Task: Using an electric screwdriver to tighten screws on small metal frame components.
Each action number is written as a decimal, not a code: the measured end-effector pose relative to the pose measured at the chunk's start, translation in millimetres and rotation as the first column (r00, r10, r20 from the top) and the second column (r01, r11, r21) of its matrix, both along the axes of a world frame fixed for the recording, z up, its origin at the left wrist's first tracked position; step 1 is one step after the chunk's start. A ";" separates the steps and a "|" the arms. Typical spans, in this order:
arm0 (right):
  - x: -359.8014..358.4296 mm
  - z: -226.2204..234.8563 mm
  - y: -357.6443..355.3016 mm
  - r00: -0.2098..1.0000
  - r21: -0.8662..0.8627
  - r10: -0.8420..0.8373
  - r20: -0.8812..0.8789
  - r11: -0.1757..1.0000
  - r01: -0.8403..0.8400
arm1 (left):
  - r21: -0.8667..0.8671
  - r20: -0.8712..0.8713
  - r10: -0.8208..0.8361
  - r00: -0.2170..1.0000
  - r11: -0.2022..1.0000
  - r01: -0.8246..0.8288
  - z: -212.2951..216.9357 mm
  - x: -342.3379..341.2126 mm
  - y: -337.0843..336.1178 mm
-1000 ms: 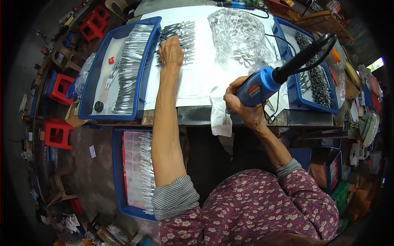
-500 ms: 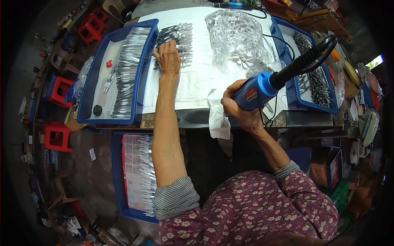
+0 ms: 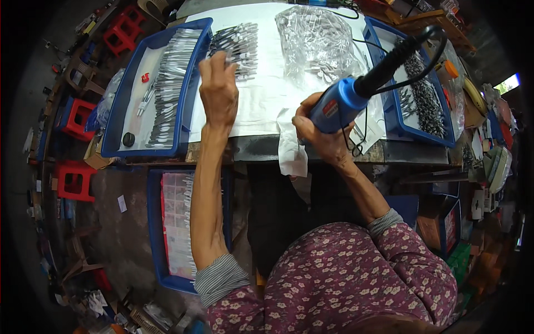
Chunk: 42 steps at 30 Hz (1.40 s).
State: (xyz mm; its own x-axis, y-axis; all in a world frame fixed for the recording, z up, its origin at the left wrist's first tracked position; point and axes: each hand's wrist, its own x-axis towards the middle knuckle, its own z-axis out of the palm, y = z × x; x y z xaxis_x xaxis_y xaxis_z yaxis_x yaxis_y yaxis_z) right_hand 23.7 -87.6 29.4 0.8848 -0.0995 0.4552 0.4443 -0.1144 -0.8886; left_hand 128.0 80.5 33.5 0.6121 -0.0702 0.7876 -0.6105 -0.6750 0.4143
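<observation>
The right hand (image 3: 322, 131) is wrapped tight around the blue handle of a heat tool (image 3: 367, 83), its black barrel pointing up and to the far right, away from the work, so the hot end stays clear of the white sheet (image 3: 267, 100) that covers the surface. The tool's black cord loops back over the right-hand tray.

The left hand (image 3: 218, 92) reaches to the far side of the sheet, fingers bent down onto a bundle of thin metal pieces (image 3: 236, 42) lying in a row there; whether it has pinched one cannot be told. The bundle sits within easy reach of that hand, just right of the left tray.

There are three blue trays. The left one (image 3: 192, 83) holds a long row of the same silvery pieces plus a small red item and a black cap. The right one (image 3: 389, 100) holds a heap of darker pieces. The third (image 3: 156, 222) sits lower, below the surface edge near the person's left arm, with a clear compartment box in it. One clear plastic bag (image 3: 317, 39) of small parts lies at the far middle. Several red stools (image 3: 72, 178) stand on the floor to the left.
</observation>
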 end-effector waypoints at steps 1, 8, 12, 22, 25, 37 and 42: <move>-0.2 2.7 1.6 1.000 0.051 0.006 0.012 0.999 -0.007 | -0.098 -0.096 -0.028 0.995 0.995 0.018 -1.5 -14.6 2.2; -4.2 18.2 2.1 0.987 0.205 0.014 -0.159 0.979 0.019 | -0.850 -0.510 -0.764 0.395 0.518 -0.097 -21.3 -131.4 -16.9; -3.6 14.3 2.9 0.999 0.177 -0.018 -0.028 0.984 0.022 | -0.939 -0.332 -0.906 0.262 0.290 -0.186 -52.6 -165.9 -38.6; -18.7 30.5 5.0 0.997 0.146 0.051 0.051 0.988 -0.058 | -0.902 -0.427 -0.854 0.296 0.383 -0.197 -71.0 -157.9 -62.6; -17.1 27.1 0.9 0.994 0.066 0.049 0.097 0.996 -0.056 | -0.890 -0.451 -0.842 0.296 0.401 -0.215 -72.1 -156.6 -65.0; -14.2 20.4 1.8 0.987 0.055 0.070 0.143 0.995 -0.079 | -0.931 -0.338 -0.892 0.302 0.269 -0.246 -76.0 -157.3 -67.9; -14.3 19.5 1.5 0.991 0.058 0.079 0.109 0.995 -0.085 | -0.935 -0.321 -0.893 0.316 0.246 -0.255 -76.8 -157.9 -69.1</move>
State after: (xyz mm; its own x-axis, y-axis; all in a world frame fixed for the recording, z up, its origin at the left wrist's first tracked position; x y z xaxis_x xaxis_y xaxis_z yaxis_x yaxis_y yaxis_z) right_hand 9.3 -86.1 49.0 0.8381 -0.0595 0.5423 0.5422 -0.0199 -0.8400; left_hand -29.9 11.4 -43.3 0.9309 -0.2669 -0.2493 0.3583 0.5353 0.7649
